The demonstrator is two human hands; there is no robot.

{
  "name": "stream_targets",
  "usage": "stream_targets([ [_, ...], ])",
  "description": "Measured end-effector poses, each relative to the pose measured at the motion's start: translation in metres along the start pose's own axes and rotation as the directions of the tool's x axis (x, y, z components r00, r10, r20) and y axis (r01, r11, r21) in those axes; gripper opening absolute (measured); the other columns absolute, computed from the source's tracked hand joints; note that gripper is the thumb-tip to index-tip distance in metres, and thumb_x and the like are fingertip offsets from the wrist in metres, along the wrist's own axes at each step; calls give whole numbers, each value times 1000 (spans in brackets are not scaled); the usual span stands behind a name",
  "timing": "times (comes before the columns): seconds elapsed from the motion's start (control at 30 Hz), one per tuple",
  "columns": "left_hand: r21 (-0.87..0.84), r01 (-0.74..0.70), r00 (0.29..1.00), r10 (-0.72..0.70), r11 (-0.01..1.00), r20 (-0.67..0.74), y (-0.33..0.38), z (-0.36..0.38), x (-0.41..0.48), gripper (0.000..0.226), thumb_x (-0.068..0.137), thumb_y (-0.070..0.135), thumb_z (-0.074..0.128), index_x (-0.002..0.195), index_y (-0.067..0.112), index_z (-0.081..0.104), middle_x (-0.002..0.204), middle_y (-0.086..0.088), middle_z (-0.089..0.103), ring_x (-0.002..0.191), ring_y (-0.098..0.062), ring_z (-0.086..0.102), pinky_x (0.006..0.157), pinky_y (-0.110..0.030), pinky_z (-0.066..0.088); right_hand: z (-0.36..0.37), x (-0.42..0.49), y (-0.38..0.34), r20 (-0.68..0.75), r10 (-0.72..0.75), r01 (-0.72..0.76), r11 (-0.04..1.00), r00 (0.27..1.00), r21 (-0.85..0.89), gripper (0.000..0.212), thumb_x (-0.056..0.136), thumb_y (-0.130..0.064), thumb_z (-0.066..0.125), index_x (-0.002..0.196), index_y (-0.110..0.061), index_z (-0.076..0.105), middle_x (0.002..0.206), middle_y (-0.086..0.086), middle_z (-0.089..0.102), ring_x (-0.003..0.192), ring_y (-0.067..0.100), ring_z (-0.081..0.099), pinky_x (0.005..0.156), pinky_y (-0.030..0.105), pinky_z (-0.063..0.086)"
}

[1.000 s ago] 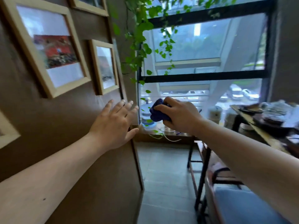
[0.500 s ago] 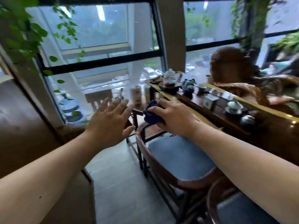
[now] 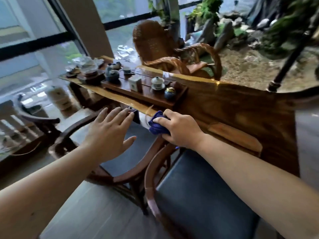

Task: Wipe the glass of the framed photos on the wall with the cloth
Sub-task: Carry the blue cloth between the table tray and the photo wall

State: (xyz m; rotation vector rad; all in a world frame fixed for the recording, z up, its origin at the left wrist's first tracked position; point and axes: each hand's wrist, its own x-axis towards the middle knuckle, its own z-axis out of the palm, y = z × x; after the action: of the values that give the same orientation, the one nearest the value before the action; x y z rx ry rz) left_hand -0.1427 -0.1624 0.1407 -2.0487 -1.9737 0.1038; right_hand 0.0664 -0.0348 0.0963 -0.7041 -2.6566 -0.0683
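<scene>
Right hand [image 3: 179,129] fingers clenched crumpled blue cloth [image 3: 158,125]; left hand [image 3: 107,133] flat, fingers splayed, empty; glossy wooden counter [image 3: 241,107] at 1 o'clock.

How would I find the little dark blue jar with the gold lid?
Start at the long glossy wooden table and find the dark wooden tea tray on it. The small dark blue jar with a gold lid sits at the tray's near end, beside a pale lidded cup; only it has a gold top.
</scene>
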Motion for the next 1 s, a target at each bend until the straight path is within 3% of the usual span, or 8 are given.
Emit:
stream_targets([
  [0.3, -115, -160, 984, 167, 980, 60, 126, 57, 101, 79, 84, 63, 28, 145, 14, 36, 151, -9, 41, 142, -28, 31, 118, -50, 22, 43, -112, 136, 132, 236, -235, 972, 963, -20, 48, 72, -36, 71, 117, -24, 61, 100, 8, 59, 80, 26, 61, 55, 34, 50],
  [0.43, -152, -179, 973, 197, 972, 117, 165, 90, 131, 76, 89, 63, 31, 150, 18, 24, 157, -5, 29, 147, -23, 19, 119, -49, 17, 74, -148, 195, 206, 344, -338, 939, 916, -66, 46, 69, -35, 72, 113, -24, 63, 96, 8, 59, 77, 30, 62, 52, 32, 44],
  [0.53, -177, -189, 967, 214, 966, 137, 187, 109, 146, 80, 85, 64, 23, 149, 17, 27, 156, -6, 31, 146, -24, 22, 119, -48, 17, 98, -168, 236, 232, 451, -440, 892, 862, -102, 47, 72, -33, 68, 118, -24, 60, 102, 9, 58, 84, 32, 61, 58, 34, 45],
  [0.63, -225, -180, 964, 217, 958, 153, 204, 128, 157, 78, 87, 63, 30, 149, 16, 26, 156, -7, 31, 146, -25, 22, 120, -47, 17, 122, -180, 269, 260, 516, -491, 856, 816, -161, 49, 76, -30, 65, 124, -23, 55, 108, 10, 55, 92, 32, 58, 63, 38, 47],
  [0.73, -263, -164, 963, 212, 951, 165, 216, 146, 169, 78, 88, 60, 40, 150, 16, 23, 158, -6, 27, 147, -25, 18, 120, -48, 15, 146, -186, 290, 259, 517, -478, 855, 816, -202, 50, 78, -26, 62, 127, -19, 52, 110, 13, 54, 94, 33, 55, 66, 42, 49],
  [0.87, -274, -173, 962, 222, 946, 159, 226, 159, 181, 78, 88, 62, 37, 149, 16, 24, 157, -8, 30, 146, -26, 21, 119, -50, 18, 172, -193, 300, 294, 519, -472, 854, 803, -218, 57, 87, -30, 51, 141, -18, 35, 132, 14, 47, 114, 34, 47, 89, 49, 40],
  [1.0, -276, -164, 960, 218, 947, 178, 230, 166, 182, 79, 88, 63, 38, 151, 18, 20, 159, -6, 25, 147, -24, 16, 120, -47, 13, 189, -203, 300, 396, 580, -543, 812, 712, -214, 72, 92, -55, 31, 149, -20, 5, 156, 8, 20, 141, 26, 19, 112, 54, 15],
])
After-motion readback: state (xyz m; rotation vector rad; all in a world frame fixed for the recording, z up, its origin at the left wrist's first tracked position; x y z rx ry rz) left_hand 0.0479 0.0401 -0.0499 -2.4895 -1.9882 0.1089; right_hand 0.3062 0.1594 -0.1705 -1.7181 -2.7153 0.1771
